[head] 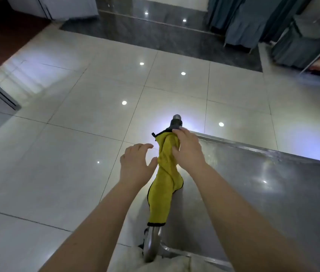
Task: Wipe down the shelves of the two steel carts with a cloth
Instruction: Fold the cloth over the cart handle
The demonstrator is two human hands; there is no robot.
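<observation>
Dim indoor light. Ceiling spots glint on the glossy pale tiled floor [76, 124] and grey steel cart shelf [273, 183]; edges bend, slightly blurred.

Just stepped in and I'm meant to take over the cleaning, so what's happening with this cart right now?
A person is at a steel cart, with a yellow cloth draped along its handle bar. The right hand grips the cloth near the bar's far end. The left hand is open right beside the cloth and holds nothing. The cart's top shelf lies to the right of the bar, and neither hand is wiping it at this moment.
</observation>
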